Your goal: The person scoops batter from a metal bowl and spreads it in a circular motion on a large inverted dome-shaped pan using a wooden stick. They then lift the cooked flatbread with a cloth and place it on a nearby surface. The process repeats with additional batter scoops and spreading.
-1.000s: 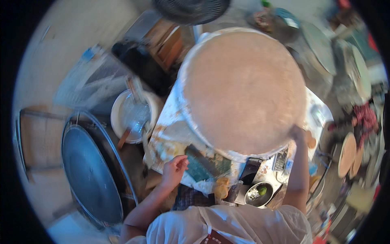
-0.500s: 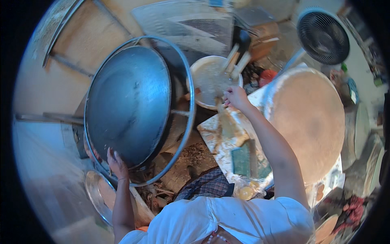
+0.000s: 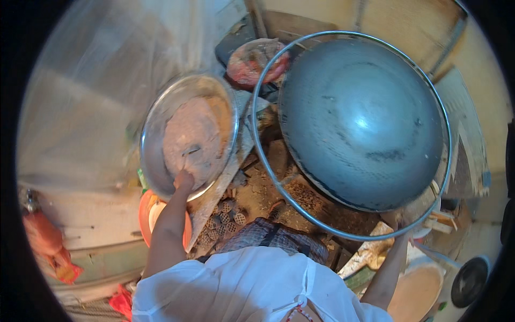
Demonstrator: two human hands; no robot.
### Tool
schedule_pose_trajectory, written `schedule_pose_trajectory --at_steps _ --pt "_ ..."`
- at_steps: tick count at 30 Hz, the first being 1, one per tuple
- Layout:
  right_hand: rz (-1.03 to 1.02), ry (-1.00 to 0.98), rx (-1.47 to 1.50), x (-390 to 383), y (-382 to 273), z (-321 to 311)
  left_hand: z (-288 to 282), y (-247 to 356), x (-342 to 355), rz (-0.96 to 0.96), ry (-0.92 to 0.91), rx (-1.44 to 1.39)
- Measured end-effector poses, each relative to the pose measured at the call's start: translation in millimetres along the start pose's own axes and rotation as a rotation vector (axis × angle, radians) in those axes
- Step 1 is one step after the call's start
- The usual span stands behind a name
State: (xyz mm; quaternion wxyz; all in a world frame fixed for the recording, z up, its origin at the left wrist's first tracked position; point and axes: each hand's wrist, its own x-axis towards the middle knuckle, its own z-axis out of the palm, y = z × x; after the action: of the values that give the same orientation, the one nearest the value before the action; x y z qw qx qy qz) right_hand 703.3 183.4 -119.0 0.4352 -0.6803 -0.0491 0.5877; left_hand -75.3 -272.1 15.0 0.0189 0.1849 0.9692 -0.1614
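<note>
paste (image 3: 188, 126) in round metal basin (image 3: 154, 129)

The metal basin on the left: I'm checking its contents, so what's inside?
The metal basin holds a pale pinkish-brown mixture; a ladle-like tool in the left hand reaches into it. Where the mixture lies, the basin's floor is hidden.

The right hand (image 3: 403, 238) is blurred at the ring (image 3: 447, 134); its fingers cannot be made out. The left hand (image 3: 184, 180) covers the near end of a tool (image 3: 191, 149) too small to identify. The left forearm (image 3: 167, 228) hides part of the orange bowl (image 3: 145, 217). The lower edge cuts off the shirt (image 3: 236, 287) and tan disc (image 3: 417, 295).
</note>
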Motion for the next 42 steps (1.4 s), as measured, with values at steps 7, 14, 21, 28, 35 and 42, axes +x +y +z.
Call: schedule_pose_trajectory --at_steps 7,14,21,28,35,42 --pt "0.193 -0.175 -0.201 -172 -9 -34 -36 -43 28 -0.281 -0.537 -0.085" --pt "0.265 -0.088 -0.054 -210 43 -10 -97 -88 45 0.125 -0.273 0.031" --pt "0.14 -0.069 0.136 -223 50 53 -57 -93 11 0.784 -0.642 0.286" --pt "-0.035 -0.064 0.122 -178 26 30 -106 -66 -60 -0.263 -1.015 -0.916" --pt "-0.165 -0.196 -0.016 -169 18 5 -23 -37 0 0.223 -0.383 -0.157" --pt "-0.206 -0.15 -0.042 -167 3 -15 -33 -63 -6 0.005 -1.298 -0.891"
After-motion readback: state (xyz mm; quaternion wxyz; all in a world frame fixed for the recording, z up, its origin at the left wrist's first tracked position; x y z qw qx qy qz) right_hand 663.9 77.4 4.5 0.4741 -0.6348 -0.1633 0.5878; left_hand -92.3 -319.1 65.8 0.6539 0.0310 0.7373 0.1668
